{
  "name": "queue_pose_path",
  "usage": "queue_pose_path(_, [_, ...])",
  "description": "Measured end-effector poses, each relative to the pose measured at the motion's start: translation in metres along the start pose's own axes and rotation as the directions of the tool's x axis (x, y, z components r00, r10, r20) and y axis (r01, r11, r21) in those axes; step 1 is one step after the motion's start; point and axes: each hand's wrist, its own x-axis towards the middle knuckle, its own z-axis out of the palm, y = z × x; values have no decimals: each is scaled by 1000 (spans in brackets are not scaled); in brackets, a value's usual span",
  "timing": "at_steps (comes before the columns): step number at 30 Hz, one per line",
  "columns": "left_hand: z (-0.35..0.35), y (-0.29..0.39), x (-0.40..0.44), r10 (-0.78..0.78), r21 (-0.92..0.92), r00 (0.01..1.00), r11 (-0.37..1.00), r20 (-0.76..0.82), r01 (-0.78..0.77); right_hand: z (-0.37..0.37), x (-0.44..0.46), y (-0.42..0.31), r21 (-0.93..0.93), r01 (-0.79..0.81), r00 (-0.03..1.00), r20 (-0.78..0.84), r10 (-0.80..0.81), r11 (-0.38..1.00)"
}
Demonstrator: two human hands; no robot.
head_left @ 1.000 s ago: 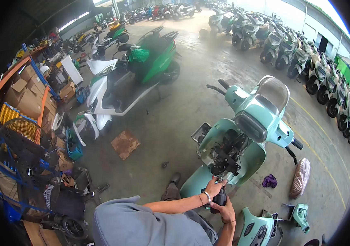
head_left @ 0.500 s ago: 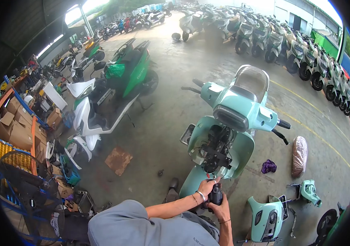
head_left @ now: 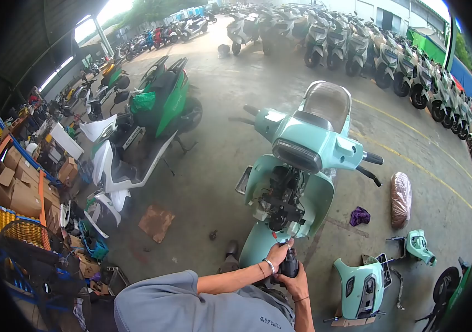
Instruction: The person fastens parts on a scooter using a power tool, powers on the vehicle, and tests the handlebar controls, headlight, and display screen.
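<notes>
Both hands are on a black power tool (head_left: 289, 266) that looks like a cordless drill. My left hand (head_left: 279, 253), with a metal bangle at the wrist, closes around its upper end. Lower down, my right hand (head_left: 297, 283) wraps its side and base. The tool is close to the front of a mint-green scooter (head_left: 319, 135), just above its front fender (head_left: 256, 243). The scooter's front is uncovered, showing a dark frame and wiring (head_left: 284, 202). A small red piece (head_left: 274, 235) shows near the tool's far end; what the tip touches is hidden.
On the floor to the right lie a mint-green front panel (head_left: 360, 288), a smaller mint-green part (head_left: 417, 247), a purple cloth (head_left: 360, 216) and a wrapped seat (head_left: 401, 200). A white-and-green scooter (head_left: 136, 149) and shelves with boxes (head_left: 23, 188) are leftward.
The view has shifted slightly, so the scooters and floor parts appear a little further left. Both hands keep their hold on the black tool in nearly the same place.
</notes>
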Motion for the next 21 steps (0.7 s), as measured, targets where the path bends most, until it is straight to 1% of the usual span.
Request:
queue_pose_path(2, [-2, -3, 1, -33, -22, 999, 999, -32, 32, -1, 1, 1, -12, -17, 1000, 7, 17, 1000])
queue_pose_path(3, [-1, -3, -1, -33, -24, 999, 999, -26, 33, -1, 3, 5, -50, -5, 1000, 11, 6, 999])
queue_pose_path(5, [0, -4, -5, 4, 0, 997, 1000, -75, -4, -1, 7, 16, -88, 2, 1000, 6, -2, 996])
queue_pose_path(7, [-1, -6, -6, 4, 0, 997, 1000, -81, -4, 1, 7, 16, -216, 148, 986, -39, -159, 965])
queue_pose_path(8, [-2, -7, -6, -14, -18, 997, 1000, -82, 13, 0, 6, 15, -310, 132, 987, -44, -153, 942])
queue_pose_path(9, [-4, -9, -6, -31, -37, 996, 999, -82, 28, 1, 3, 10, -309, 129, 987, -48, -151, 942])
queue_pose_path(11, [-7, -14, -3, -27, -17, 998, 1000, -65, 26, 1, 0, 6, -298, 133, 989, -30, -148, 945])
queue_pose_path(14, [-8, -17, -3, -25, -67, 999, 998, -38, 23, -2, 0, 13, -272, 131, 990, -23, -143, 953])
queue_pose_path(16, [-9, -18, -1, -48, -47, 999, 998, 22, 49, -3, -3, 10, -266, 130, 989, -32, -143, 955])
queue_pose_path(17, [-9, -20, 0, -48, -46, 998, 998, 27, 50, -4, -4, 9, -257, 130, 989, -35, -143, 958])
queue_pose_path(19, [-7, -21, -2, -1, -90, 998, 996, 57, 6, -4, -6, 10, -247, 137, 987, -52, -154, 959])
queue_pose_path(21, [-6, -18, -3, 11, -99, 996, 995, 85, -2, -5, -5, 14, -233, 143, 984, -69, -163, 962])
